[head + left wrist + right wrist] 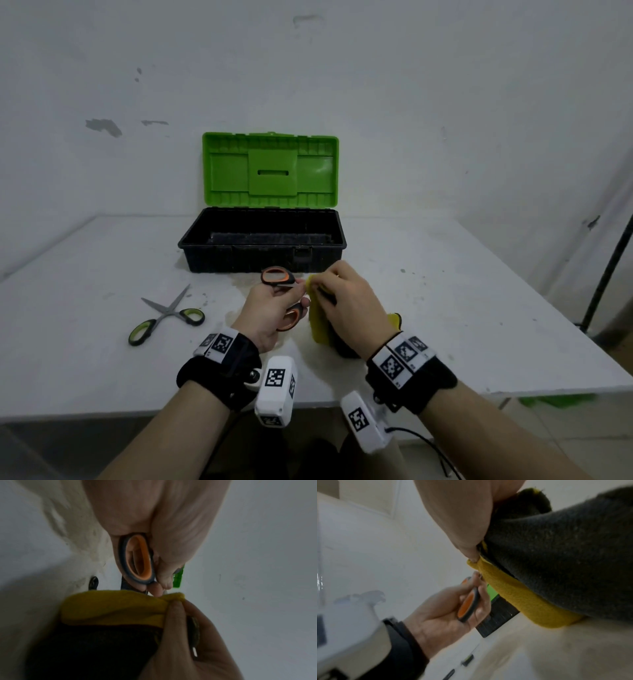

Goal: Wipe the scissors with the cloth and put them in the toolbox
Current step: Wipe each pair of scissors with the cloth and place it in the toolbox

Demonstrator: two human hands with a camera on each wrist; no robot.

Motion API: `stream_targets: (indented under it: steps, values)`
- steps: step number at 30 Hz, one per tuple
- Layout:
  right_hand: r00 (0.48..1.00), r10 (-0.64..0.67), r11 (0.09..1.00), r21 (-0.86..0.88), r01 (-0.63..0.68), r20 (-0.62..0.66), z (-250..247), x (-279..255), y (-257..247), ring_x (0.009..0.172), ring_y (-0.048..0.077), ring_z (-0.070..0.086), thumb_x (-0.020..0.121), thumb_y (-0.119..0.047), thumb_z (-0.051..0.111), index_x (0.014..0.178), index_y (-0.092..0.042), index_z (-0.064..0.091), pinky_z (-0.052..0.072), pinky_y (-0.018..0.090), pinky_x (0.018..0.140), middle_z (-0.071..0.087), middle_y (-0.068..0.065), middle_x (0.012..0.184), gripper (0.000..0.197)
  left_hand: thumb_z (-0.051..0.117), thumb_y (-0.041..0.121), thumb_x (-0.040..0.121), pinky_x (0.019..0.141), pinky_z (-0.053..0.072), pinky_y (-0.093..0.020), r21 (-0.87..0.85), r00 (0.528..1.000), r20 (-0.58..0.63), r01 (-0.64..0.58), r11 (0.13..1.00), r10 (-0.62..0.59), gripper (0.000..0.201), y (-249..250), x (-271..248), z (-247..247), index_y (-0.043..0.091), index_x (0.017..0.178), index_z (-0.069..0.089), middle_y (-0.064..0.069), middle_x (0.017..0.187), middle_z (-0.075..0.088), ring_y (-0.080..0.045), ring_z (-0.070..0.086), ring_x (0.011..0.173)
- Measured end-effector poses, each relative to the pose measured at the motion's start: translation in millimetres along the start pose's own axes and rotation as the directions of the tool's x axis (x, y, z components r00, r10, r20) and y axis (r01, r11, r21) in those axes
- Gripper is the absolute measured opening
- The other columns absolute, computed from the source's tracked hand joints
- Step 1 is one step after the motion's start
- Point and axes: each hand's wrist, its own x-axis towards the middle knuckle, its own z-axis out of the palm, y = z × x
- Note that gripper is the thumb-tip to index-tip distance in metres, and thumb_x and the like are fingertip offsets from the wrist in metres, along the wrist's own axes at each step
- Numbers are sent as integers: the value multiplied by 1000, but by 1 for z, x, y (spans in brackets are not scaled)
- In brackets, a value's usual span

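Observation:
My left hand (270, 305) grips the orange-and-black scissors (278, 275) by their handles, just in front of the toolbox. The handle loop (137, 559) shows close up in the left wrist view. My right hand (346, 294) pinches a yellow-and-dark-grey cloth (318, 322) folded around the blades, which are hidden inside it. The same cloth (522, 592) fills the right wrist view, beside the left hand (447, 609) and the scissors' handle (468, 608). The toolbox (262, 240) stands open, black base with a green lid (270, 169) upright.
A second pair of scissors (164, 313) with green-and-black handles lies spread on the white table (479, 308) to the left. The wall stands right behind the toolbox. A dark pole (606, 270) rises at the table's right edge.

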Motion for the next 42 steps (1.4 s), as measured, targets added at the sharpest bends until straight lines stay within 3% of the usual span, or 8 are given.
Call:
stream_targets:
  steps: [8,11,15,21,27,32,38,42]
  values:
    - [972,173,985,33,-170,-159,-10,14,34,78,17,55,90,-14,61,95,-16,70,51,37,73,52,-1,92,11,62,1,93,57,56,-28,19,1000,-26,1,1000,-1,4,1,-3,-4,3,91,65,-10,69,64,-16,62,58]
    - [992,70,997,27,-67,-109,-7,8,19,78,18,54,91,-15,60,95,-15,68,50,33,71,52,1,94,9,63,3,93,58,56,-28,32,1000,-22,4,999,-4,4,3,-2,-3,4,92,66,-8,69,65,-17,62,60]
    - [1000,-22,1000,-7,22,16,6,-3,7,80,20,55,93,-19,56,94,-15,65,51,39,67,51,0,98,10,63,4,93,56,56,-27,56,1000,-14,-6,998,7,3,4,-1,0,3,94,65,-9,68,64,-17,61,60]
    - [975,193,981,9,-193,-112,-7,13,38,78,19,56,89,-11,62,94,-16,71,51,38,73,53,1,91,11,64,3,92,57,57,-26,35,999,-48,20,999,-18,1,-2,-2,-6,3,91,65,-9,69,66,-15,64,58]
    - [986,143,989,60,-138,-87,-17,7,11,79,13,54,90,-12,61,94,-16,70,45,19,72,53,-3,92,11,67,4,91,61,58,-31,-7,988,-146,41,999,-41,16,-4,2,-9,-4,103,60,-18,84,70,-20,69,65]
    - [997,77,996,40,-78,8,5,1,-7,77,22,55,91,-16,59,94,-14,67,50,39,71,52,3,94,9,55,30,100,60,54,-34,-108,990,-130,46,993,-60,23,0,-3,1,7,97,54,-19,82,63,-27,59,60]
    - [995,80,997,2,-81,62,22,5,-12,75,23,52,92,-21,58,92,-14,64,50,44,67,47,2,92,10,42,36,104,59,58,-36,83,967,-246,-54,995,73,36,-3,-6,3,5,99,60,-16,79,62,-29,65,73]
    - [989,124,992,-40,-121,86,22,5,-6,75,23,54,92,-20,57,91,-12,66,51,43,68,47,3,93,12,40,33,105,59,54,-38,65,974,-217,-53,996,66,31,-3,-7,2,6,100,56,-3,60,58,-25,60,61]
